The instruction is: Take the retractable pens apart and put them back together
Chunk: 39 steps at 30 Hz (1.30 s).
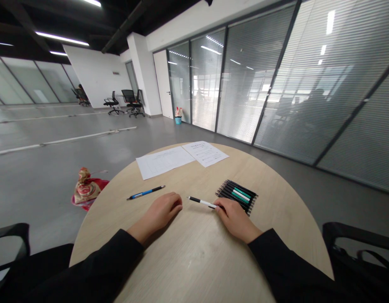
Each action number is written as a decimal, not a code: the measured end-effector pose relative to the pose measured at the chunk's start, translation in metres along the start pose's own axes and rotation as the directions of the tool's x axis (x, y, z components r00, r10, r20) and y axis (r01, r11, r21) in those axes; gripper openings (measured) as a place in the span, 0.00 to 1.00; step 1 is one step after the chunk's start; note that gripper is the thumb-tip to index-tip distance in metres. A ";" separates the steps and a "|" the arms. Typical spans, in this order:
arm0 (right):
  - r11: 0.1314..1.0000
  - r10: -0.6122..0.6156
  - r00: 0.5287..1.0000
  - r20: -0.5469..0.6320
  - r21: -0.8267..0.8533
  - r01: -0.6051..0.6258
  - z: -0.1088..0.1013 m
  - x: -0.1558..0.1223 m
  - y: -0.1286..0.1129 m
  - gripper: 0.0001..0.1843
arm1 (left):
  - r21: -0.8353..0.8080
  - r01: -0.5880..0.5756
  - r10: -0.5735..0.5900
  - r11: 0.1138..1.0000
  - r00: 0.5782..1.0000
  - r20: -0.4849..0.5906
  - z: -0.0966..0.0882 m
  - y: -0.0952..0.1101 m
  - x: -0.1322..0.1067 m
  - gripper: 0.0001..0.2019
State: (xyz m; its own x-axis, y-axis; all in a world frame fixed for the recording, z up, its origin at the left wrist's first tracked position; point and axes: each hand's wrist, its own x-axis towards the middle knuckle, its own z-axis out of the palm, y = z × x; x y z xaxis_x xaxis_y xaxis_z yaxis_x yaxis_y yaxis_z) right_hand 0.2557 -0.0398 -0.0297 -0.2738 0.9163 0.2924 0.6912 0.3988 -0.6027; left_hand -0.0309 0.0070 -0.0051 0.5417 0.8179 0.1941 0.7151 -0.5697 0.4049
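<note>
My right hand [234, 216] pinches the rear end of a white pen with a black grip [200, 202], whose tip points left just above the table. Beside and behind that hand lies a tight row of several black pens [227, 188], with green and white barrels showing among them; my hand covers part of the row. My left hand [164, 210] rests on the wood with its fingers curled in, and nothing shows in it. To its upper left, a blue and black pen [146, 192] lies slanted, apart from the fingers.
Two printed sheets, a left one [164, 162] and a right one [210, 155], lie at the far side of the round table [188, 261]. Office chairs [355, 248] flank it. A red and gold bundle [87, 189] sits low at the left, beyond the table edge.
</note>
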 end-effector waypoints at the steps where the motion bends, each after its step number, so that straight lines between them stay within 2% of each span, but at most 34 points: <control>1: 1.000 0.000 1.000 -0.002 0.001 0.000 0.000 0.000 0.000 0.08 | -0.009 -0.006 0.006 1.000 1.000 -0.006 0.000 0.000 0.000 0.07; 5: 1.000 -0.005 1.000 -0.003 0.003 0.005 0.000 0.000 0.000 0.08 | -0.087 0.002 -0.004 0.996 1.000 -0.024 0.002 -0.001 0.001 0.08; 11: 1.000 0.001 1.000 -0.009 0.010 -0.001 -0.001 -0.001 -0.001 0.08 | -0.240 0.095 -0.111 0.966 0.992 -0.054 0.001 0.002 0.004 0.08; 20: 0.999 -0.031 0.999 -0.041 0.013 0.031 -0.001 -0.001 -0.001 0.08 | -0.464 0.093 -0.169 0.881 0.978 -0.123 0.004 0.002 0.007 0.07; 31: 0.999 -0.045 0.999 -0.030 -0.001 0.045 -0.001 -0.001 0.000 0.08 | -0.559 0.074 -0.142 0.826 0.987 -0.079 0.007 0.001 0.007 0.08; 39: 0.998 -0.058 0.998 -0.016 -0.012 0.058 -0.002 -0.001 -0.004 0.08 | -0.556 0.085 -0.125 0.827 0.992 -0.034 0.004 0.005 0.006 0.08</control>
State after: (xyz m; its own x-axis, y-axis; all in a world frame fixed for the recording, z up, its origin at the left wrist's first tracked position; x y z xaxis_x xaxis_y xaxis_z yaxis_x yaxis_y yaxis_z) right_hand 0.2552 -0.0427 -0.0261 -0.3026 0.8909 0.3387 0.6822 0.4506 -0.5758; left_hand -0.0218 0.0084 -0.0056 0.4325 0.8850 0.1723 0.3916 -0.3565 0.8483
